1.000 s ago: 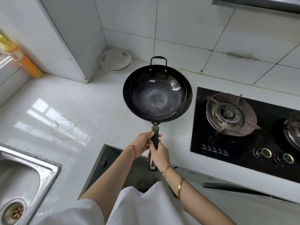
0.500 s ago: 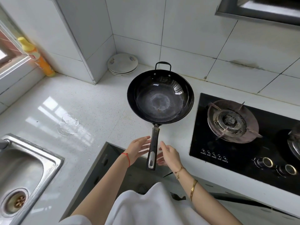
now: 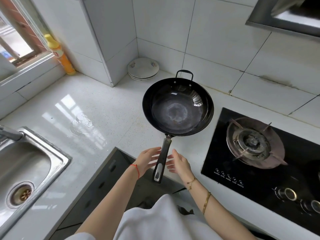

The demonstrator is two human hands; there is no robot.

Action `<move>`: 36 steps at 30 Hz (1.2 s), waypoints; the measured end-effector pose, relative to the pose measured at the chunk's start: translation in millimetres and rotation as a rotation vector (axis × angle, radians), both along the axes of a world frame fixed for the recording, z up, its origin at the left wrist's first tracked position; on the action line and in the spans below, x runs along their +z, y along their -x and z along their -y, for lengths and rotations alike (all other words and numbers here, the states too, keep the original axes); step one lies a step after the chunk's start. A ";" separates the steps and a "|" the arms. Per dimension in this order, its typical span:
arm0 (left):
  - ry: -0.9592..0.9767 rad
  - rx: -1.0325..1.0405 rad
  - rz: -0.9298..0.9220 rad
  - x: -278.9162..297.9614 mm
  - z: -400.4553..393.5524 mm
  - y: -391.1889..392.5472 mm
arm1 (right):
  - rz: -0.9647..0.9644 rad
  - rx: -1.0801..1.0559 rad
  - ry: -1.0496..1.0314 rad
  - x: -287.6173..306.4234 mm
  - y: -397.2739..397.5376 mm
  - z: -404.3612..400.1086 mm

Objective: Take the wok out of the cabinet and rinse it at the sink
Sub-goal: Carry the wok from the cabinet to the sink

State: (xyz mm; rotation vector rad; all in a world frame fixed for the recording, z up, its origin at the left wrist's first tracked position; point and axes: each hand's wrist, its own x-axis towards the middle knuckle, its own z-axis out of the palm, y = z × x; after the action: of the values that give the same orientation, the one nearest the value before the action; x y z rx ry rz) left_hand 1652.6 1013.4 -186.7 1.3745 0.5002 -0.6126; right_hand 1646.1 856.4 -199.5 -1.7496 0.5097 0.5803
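Observation:
A black wok (image 3: 178, 108) rests on the white counter, its long dark handle (image 3: 161, 161) pointing toward me and sticking out past the counter edge. My left hand (image 3: 147, 161) is just left of the handle, fingers spread, holding nothing. On the other side of the handle my right hand (image 3: 179, 163) is also spread and empty. The steel sink (image 3: 57, 158) lies at the lower left, with its drain (image 3: 20, 195) visible. Below the handle, the cabinet door (image 3: 102, 181) stands open.
A black gas hob (image 3: 220, 153) with a burner (image 3: 252, 142) lies right of the wok. Stacked plates (image 3: 143, 68) sit in the back corner. An orange bottle (image 3: 61, 57) stands by the window. A water puddle (image 3: 81, 122) lies on the counter (image 3: 97, 108). The faucet (image 3: 10, 134) reaches over the sink.
One second ago both hands gripped the wok handle. They have since let go and opened on either side of it, with the wok left on the counter. My view has tilted up.

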 end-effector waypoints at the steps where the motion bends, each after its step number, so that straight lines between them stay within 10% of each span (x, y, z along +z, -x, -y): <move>1: -0.003 -0.001 -0.001 -0.1 1.8 -1.9 | -0.006 0.009 -0.021 1.0 -2.1 -2.9; 15: 0.098 -0.201 -0.112 -5.9 10.6 -48.1 | -0.204 -0.268 -0.263 -0.3 -15.6 -46.7; 36: 0.415 -0.279 -0.182 -13.5 5.6 -52.6 | 0.066 -0.426 0.175 -5.7 1.7 -78.3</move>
State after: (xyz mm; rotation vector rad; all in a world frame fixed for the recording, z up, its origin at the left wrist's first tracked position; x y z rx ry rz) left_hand 1705.2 1007.8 -200.3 1.0022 0.3030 -1.0159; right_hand 1644.4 934.6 -205.2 -1.7464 0.8791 0.1805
